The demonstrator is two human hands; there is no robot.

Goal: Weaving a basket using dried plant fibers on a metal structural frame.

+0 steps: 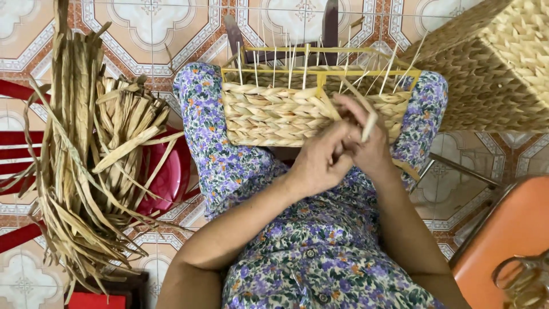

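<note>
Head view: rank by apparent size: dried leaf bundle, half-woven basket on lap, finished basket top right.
1. dried leaf bundle, largest.
2/3. half-woven basket and finished basket: look alike; the finished one is cut off by the frame, so no ranking.

Tiled floor [171,23], cream with red-brown and green ornamental borders, evenly lit. Red plastic stool [168,177] at left, heaped with dried leaf strips [86,160]. Finished woven basket [492,63] at top right. Orange chair seat [509,240] at bottom right, beside metal legs [463,169].
</note>
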